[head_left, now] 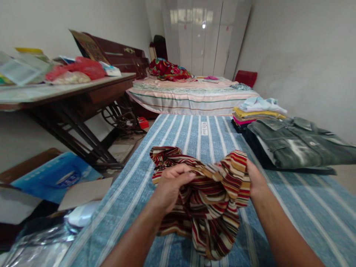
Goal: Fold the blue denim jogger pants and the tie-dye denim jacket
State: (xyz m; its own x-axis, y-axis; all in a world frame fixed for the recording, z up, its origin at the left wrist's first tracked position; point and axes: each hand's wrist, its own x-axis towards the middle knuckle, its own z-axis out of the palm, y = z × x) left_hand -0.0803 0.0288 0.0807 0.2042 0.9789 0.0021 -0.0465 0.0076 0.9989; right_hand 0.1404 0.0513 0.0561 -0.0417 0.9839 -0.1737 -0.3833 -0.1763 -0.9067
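Observation:
A crumpled striped garment (214, 200) in red, brown, cream and mustard is bunched up over the blue striped tablecloth (191, 129). My left hand (174, 183) pinches its upper edge between thumb and fingers. At the garment's right side, my right hand (254, 180) grips the cloth, most of its fingers hidden behind the fabric. What kind of garment it is does not show. The lower folds hang down close to the table surface.
Right of the hands lie a folded green denim jacket (300, 144) and a stack of folded clothes (258, 111). A sewing machine table (119, 83) with bags stands at left, above a blue box (61, 176). Beyond is a bed (191, 98) before a wardrobe (200, 40).

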